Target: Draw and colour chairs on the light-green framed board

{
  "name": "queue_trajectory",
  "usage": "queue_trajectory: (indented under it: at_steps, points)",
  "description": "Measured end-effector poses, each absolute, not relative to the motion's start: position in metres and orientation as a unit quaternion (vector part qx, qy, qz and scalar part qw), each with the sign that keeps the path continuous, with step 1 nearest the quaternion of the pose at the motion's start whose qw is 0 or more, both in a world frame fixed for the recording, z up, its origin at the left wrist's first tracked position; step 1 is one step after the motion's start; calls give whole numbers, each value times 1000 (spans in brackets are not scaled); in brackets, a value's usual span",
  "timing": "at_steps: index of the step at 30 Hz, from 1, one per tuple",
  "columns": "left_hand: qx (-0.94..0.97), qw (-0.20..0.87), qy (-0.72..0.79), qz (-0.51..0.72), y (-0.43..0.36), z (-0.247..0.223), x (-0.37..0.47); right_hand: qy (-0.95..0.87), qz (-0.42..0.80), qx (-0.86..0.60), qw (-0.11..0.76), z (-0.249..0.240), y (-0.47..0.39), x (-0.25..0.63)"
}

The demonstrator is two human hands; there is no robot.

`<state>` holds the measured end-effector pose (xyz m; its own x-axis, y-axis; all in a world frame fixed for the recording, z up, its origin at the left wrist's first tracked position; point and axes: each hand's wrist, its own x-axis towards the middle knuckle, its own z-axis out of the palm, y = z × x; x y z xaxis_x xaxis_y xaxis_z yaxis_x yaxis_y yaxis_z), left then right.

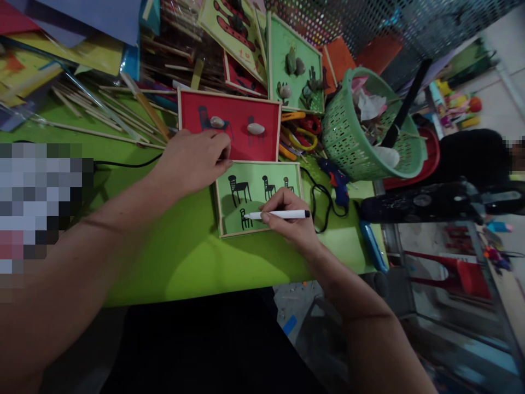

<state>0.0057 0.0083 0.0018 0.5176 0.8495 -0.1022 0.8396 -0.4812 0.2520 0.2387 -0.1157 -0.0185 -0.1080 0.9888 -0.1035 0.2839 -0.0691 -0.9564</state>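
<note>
A white marker (279, 214) with a black end is pinched in my right hand (293, 219), its tip at a small black chair drawing on a green framed panel (262, 189). Three more chair drawings stand along the upper part of that panel; my fingers partly cover the rightmost. My left hand (197, 158) rests with bent fingers across the lower left of a red framed panel (241, 143) and the green panel's top left corner. Whether its fingers hold anything is hidden. Two pale stones and dark chair shapes show on the red panel.
Behind lie thin wooden sticks (98, 112), coloured sheets (82, 27) and a green framed stone picture (295, 65). Scissors (303, 139), a green basket (353, 137) and a blue glue gun (338, 183) with a looping black cord stand to the right. The table's front edge is near me.
</note>
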Motion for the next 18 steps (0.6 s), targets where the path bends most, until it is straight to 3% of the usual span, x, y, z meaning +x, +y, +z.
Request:
queue_trajectory:
  at_steps: [18]
  points:
    - [861, 131, 492, 18, 8, 3, 6, -577, 463, -563, 367, -17, -115, 238]
